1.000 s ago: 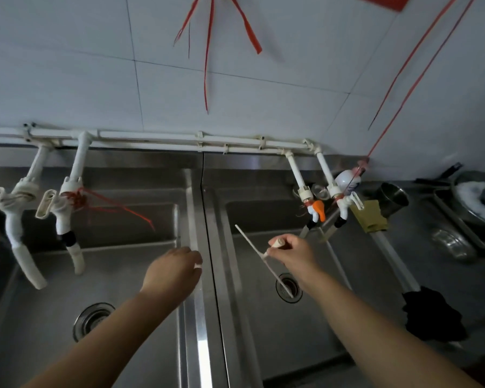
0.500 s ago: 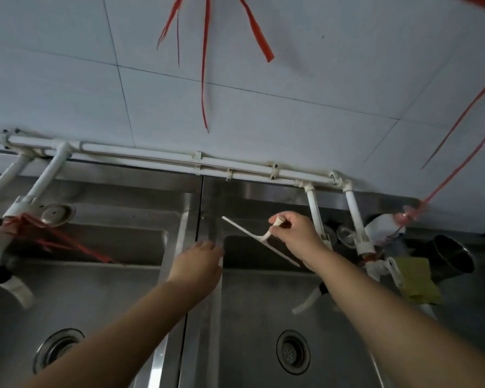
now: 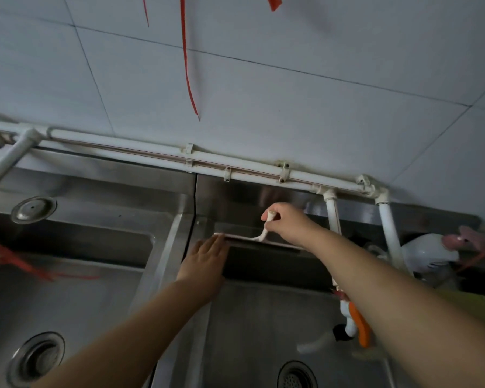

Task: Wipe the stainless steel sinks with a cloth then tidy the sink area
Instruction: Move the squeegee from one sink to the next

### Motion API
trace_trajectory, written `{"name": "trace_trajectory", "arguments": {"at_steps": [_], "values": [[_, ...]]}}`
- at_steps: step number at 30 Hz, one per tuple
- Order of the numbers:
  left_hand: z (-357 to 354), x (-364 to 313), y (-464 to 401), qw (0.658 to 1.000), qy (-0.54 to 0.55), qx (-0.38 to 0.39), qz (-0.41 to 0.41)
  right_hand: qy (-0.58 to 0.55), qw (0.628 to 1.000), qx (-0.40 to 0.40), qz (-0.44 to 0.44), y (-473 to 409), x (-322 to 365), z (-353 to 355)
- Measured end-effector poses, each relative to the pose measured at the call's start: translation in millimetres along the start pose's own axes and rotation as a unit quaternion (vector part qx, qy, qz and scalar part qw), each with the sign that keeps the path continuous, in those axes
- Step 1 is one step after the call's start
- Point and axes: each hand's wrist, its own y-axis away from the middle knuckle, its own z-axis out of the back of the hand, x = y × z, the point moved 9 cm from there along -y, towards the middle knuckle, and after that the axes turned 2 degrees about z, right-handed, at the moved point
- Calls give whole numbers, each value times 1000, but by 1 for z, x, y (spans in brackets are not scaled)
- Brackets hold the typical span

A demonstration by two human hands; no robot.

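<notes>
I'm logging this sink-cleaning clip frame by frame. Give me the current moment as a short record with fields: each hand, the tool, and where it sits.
right hand: right hand closed around the handle of the white squeegee
left hand: left hand lies flat, fingers extended, on the rim by the steel divider between the basins, near the blade's left end
tool position: blade lies along the back ledge of the right stainless steel sink
cloth: none in either hand
nearby: white wall pipe above; orange-handled tap under the right forearm

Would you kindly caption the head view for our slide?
Right hand sets a white squeegee on the right sink's back ledge; left hand rests flat beside it.
</notes>
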Motion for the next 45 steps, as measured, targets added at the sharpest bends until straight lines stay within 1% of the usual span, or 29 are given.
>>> {"name": "trace_trajectory", "arguments": {"at_steps": [2,5,6,8,11,16,19,23,26,29,33,38,42,45], "values": [[-5,-2,-3,1000,-9,10,5,-1,1000,5,-4,-7,-2,0],[0,-4,-10,1000,-16,-18,15,1,1000,-10,-13,-16,-5,2],[3,-4,-13,999,-17,-24,17,15,999,-27,-19,-18,-7,4],[6,-3,-20,999,-26,-25,21,51,994,-88,-35,-17,-12,11],[7,-3,-26,999,-43,-19,21,59,983,-169,-47,-4,-22,17],[9,-6,-27,999,-47,-18,21,55,980,-181,-57,19,-34,14],[14,-8,-25,998,-41,-27,25,90,980,-168,-61,28,-33,14],[26,-11,-13,998,-27,-52,23,172,974,-142,-48,42,-21,10],[32,-9,4,998,-12,-55,26,225,966,-117,-39,52,-11,0],[37,-3,29,998,-2,-53,38,241,966,-90,-27,62,3,-17],[47,11,75,997,0,-52,64,267,962,-52,-9,86,32,-39],[64,37,141,995,-3,-51,89,314,949,27,15,127,70,-74],[79,70,201,993,-6,-55,109,369,927,43,56,156,114,-114],[85,102,256,990,4,-50,130,398,912,55,80,178,150,-159]]}}
